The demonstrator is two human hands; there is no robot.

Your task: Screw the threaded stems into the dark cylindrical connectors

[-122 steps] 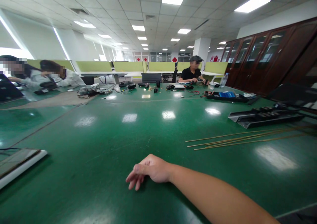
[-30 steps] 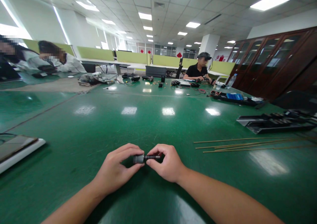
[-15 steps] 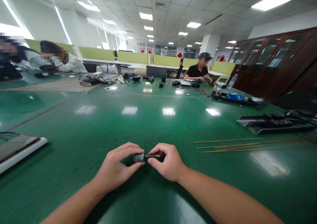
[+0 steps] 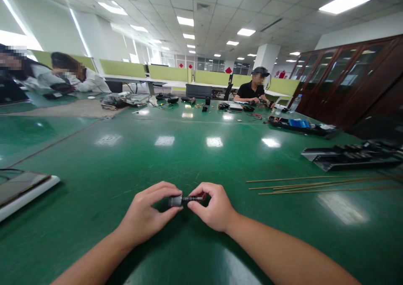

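Note:
Low over the green table, my two hands face each other around one small part. It is a grey cylinder with a dark, ringed shaft, lying roughly level. My left hand is curved around the cylinder's body, thumb below and fingers above. On the shaft side, my right hand is closed, with thumb and index finger at the ringed shaft. Its curled fingers partly hide the shaft's far end, where something reddish shows.
Several thin brass-coloured rods lie to the right, below black metal rails. At left is a white-edged flat device. Farther back are a tray of parts, a bottle and a person in black; others sit at far left.
The grey cylinder and my left fingertips have shifted very slightly left. My right hand stays practically where it was.

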